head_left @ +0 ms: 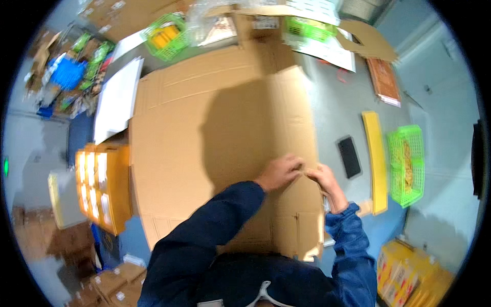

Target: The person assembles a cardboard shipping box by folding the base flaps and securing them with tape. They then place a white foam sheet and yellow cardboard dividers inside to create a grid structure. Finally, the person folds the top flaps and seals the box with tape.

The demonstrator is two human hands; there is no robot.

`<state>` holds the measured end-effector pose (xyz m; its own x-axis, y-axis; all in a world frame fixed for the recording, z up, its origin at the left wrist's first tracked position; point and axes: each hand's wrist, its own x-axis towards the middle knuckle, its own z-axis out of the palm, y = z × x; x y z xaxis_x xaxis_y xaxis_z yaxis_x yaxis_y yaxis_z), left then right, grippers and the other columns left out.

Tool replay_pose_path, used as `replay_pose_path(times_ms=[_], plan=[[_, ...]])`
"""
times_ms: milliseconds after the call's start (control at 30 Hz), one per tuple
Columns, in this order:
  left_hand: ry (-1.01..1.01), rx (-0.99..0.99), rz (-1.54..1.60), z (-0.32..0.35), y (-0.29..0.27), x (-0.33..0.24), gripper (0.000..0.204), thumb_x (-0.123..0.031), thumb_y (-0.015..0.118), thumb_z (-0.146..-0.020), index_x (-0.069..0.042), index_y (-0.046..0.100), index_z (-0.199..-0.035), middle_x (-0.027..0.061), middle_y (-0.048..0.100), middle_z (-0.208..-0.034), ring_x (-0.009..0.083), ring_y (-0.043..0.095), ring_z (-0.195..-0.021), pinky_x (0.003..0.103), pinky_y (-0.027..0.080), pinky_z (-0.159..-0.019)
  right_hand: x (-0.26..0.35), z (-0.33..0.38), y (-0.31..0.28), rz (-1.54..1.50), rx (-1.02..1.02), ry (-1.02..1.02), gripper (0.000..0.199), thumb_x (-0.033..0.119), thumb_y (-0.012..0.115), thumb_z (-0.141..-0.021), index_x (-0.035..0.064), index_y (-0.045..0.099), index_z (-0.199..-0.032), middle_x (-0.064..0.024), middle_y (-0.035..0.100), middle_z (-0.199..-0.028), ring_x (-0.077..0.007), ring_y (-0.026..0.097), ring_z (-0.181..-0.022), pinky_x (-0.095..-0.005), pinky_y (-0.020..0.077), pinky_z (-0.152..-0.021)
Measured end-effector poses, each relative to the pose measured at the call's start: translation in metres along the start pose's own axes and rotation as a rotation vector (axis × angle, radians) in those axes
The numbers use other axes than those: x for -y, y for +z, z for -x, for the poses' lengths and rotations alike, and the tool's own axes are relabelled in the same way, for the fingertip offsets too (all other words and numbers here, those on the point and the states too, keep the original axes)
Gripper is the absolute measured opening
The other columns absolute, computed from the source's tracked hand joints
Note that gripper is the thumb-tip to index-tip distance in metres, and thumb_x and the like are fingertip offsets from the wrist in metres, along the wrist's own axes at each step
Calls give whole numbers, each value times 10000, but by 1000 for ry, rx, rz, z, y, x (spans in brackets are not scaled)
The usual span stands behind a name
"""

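Observation:
A large sheet of brown cardboard (pixel 174 143) lies across the table in front of me, creased along several fold lines. Its right-hand strip (pixel 294 117) is a raised or folded flap running from far to near. My left hand (pixel 281 171) rests over that flap with curled fingers; whatever they pinch is too small or blurred to name. At the flap's right edge, my right hand (pixel 325 180) has its thumb and fingers closed around the cardboard. The fingertips of both hands nearly meet. A dark shadow falls over the middle of the sheet.
To the right are a black phone (pixel 349 156), a yellow strip (pixel 376 161) and a green basket (pixel 407 165). Another green basket (pixel 166 37) stands at the far left. Orange drawers (pixel 120 187) flank the sheet's left. Yellow boxes (pixel 404 271) sit at the lower right.

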<state>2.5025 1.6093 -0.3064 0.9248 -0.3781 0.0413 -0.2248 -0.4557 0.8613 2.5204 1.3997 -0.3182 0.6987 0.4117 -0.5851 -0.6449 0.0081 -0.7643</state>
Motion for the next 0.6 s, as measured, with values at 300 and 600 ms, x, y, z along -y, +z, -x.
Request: replay_pose_path(times_ms=[300,600], plan=[[-71,38,-108,-2,0,-13,316,-202,651,-813,-165,564,-1114,77,540,-891,236,599,-770,344,495,-689,-13,12,-6,-368,127,75,316,16,575,-811,-28,554,-1123,-101,619,-1032,-180,615,-880,-317,512,-779],[-127,55,-66,1,0,-13,356,-189,670,-800,-122,553,-1129,96,512,-884,242,571,-754,337,475,-678,-13,-5,0,-103,42,15,291,17,595,-754,-25,588,-1041,-69,626,-919,-128,585,-745,-274,484,-664]])
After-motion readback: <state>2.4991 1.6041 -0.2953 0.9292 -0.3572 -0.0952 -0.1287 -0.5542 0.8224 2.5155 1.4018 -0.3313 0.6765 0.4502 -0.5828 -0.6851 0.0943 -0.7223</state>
